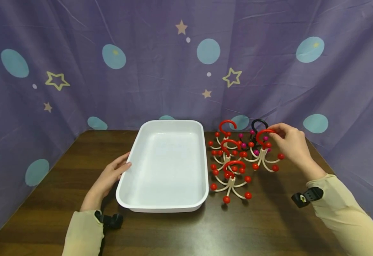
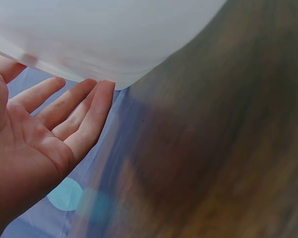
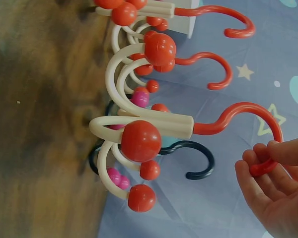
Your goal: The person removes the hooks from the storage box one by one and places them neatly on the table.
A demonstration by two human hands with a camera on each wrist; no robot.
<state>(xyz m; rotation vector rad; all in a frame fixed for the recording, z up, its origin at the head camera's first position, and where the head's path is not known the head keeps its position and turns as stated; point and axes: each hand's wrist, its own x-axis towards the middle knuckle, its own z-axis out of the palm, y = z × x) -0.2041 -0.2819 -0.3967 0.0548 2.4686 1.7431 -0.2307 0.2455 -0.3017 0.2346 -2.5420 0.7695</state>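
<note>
My right hand (image 1: 290,142) pinches the tip of the red hook on a cream hanger (image 1: 262,153). Its curved prongs end in red balls; the right wrist view shows the hook (image 3: 241,111) between thumb and fingers. I cannot tell whether this hanger touches the table. Three matching hangers, the front one (image 1: 231,181) nearest me, stand in a row along the right side of a white tray (image 1: 164,207). My left hand (image 1: 109,176) holds the tray's left rim, thumb over it and fingers against the outside. The left wrist view shows those fingers (image 2: 82,106) at the tray's edge.
Behind the held hanger stands a black hanger (image 1: 259,122) with magenta balls, partly hidden. The tray has nothing in it. Everything stands on a dark wooden table (image 1: 180,234). A purple curtain (image 1: 161,71) with stars and dots hangs along the table's back edge.
</note>
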